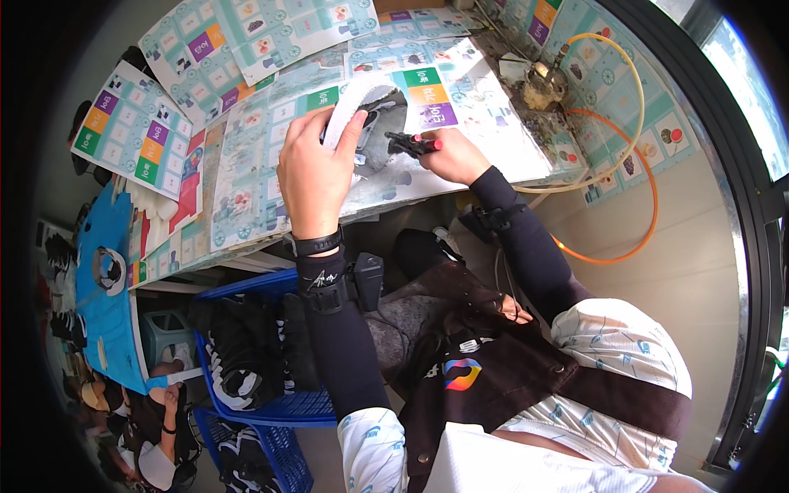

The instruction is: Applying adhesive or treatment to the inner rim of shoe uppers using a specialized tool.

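Observation:
Over the table's near edge, my left hand (315, 171) grips a shoe (380, 141) by its thick white sole rim. The shoe is grey and black, tipped so that its sole curves upward toward the far side. My right hand (457, 156) is closed around a slim black tool (408, 145) with a red part at the grip. Its black end points left, close to the shoe's grey side. Whether it touches the shoe I cannot tell, and its exact kind does not show.
Printed sheets cover the table (246, 201). At the right, a yellowish hose (643, 99) and an orange hose (655, 193) loop down by a dirty round fitting (545, 85). Below stands a blue basket (308, 407) with black shoes. People (156, 427) sit by a blue table (103, 304).

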